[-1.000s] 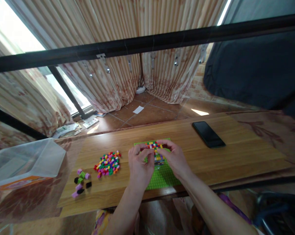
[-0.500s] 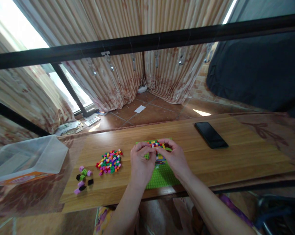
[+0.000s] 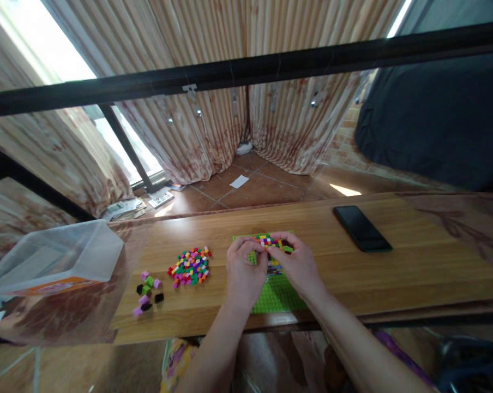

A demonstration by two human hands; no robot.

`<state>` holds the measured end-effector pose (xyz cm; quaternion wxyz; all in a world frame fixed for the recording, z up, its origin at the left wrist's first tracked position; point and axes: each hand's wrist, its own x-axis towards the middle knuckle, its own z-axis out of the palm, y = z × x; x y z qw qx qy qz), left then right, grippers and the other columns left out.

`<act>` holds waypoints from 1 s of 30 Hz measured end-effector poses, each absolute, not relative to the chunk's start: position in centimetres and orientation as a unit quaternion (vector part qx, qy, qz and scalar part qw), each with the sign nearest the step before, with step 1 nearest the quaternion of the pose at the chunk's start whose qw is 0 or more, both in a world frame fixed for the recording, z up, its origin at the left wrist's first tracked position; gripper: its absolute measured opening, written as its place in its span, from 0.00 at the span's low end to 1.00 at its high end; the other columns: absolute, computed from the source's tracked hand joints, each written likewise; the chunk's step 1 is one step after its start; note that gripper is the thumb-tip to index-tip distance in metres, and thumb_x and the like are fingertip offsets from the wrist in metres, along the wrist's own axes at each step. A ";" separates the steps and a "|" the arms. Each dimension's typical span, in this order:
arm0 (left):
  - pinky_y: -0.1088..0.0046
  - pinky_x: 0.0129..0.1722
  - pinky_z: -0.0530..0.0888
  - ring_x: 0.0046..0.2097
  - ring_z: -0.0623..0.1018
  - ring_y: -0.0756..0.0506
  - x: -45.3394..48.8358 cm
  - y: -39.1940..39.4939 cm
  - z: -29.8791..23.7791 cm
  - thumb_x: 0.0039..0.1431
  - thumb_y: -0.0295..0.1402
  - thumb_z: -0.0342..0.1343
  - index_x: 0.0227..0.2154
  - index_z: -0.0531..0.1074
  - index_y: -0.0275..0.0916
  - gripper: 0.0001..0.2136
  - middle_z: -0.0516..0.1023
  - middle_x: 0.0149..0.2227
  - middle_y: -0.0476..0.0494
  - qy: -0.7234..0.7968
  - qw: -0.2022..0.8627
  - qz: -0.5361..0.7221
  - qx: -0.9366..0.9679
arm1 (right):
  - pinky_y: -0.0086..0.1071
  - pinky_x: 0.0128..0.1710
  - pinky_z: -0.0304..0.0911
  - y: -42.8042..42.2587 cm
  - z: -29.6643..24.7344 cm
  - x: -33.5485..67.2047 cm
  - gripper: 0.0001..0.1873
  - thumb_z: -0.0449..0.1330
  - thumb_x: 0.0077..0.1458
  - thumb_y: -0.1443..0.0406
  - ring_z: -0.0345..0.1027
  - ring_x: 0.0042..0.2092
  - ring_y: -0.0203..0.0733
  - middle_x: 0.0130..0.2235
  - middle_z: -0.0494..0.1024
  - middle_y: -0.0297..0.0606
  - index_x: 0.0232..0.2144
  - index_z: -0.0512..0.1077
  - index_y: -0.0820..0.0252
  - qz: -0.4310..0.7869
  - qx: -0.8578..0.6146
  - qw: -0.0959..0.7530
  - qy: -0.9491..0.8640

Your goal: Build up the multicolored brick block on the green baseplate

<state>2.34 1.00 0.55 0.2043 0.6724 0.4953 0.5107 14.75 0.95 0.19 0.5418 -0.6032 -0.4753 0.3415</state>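
A green studded baseplate [image 3: 277, 297] lies on the table before me, carrying a small structure of multicoloured toy bricks [image 3: 276, 269]. My left hand [image 3: 245, 273] is at the structure's left side, its thumb and index finger pinched together at the top edge. Whatever small piece they hold, if any, is too small to make out. My right hand [image 3: 300, 265] curls over the right side, with thumb and fingers around the upper part of the brick structure. Both hands' fingertips nearly meet at the top, and they hide much of the structure.
Left of my hands lies a pile of small colourful bricks [image 3: 192, 266]. Nearer the left edge are several larger pink, green and black pieces [image 3: 149, 281]. A clear plastic box [image 3: 107, 248] stands at far left. A black phone [image 3: 361, 228] lies on the wooden table [image 3: 426, 262] at right.
The whole view has shifted slightly, so the table and everything on it appear farther right. Both hands stay at the brick structure, with almost the same finger pose.
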 end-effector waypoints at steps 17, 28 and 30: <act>0.62 0.50 0.70 0.46 0.76 0.41 -5.1 3.2 0.1 0.55 0.26 0.55 0.38 0.77 0.37 0.09 0.78 0.42 0.38 0.682 0.128 0.337 0.636 | 0.29 0.33 0.68 1.2 -1.2 16.2 0.15 0.68 0.45 0.55 0.72 0.34 0.37 0.35 0.80 0.36 0.34 0.78 0.56 0.395 -0.578 0.613 -0.366; 0.54 0.51 0.65 0.53 0.71 0.36 -9.5 4.5 -0.7 0.53 0.29 0.54 0.50 0.74 0.44 0.20 0.78 0.51 0.42 0.707 0.104 0.109 0.691 | 0.29 0.31 0.68 1.2 -1.1 15.7 0.14 0.68 0.43 0.57 0.71 0.32 0.36 0.33 0.80 0.36 0.32 0.79 0.57 0.398 -0.571 0.620 -0.361; 0.55 0.51 0.64 0.52 0.72 0.37 -9.4 4.6 -0.9 0.54 0.29 0.53 0.47 0.76 0.45 0.17 0.78 0.50 0.43 0.703 0.096 0.102 0.698 | 0.29 0.31 0.68 1.3 -1.0 15.7 0.13 0.68 0.43 0.57 0.71 0.32 0.36 0.32 0.80 0.36 0.32 0.79 0.57 0.400 -0.571 0.621 -0.357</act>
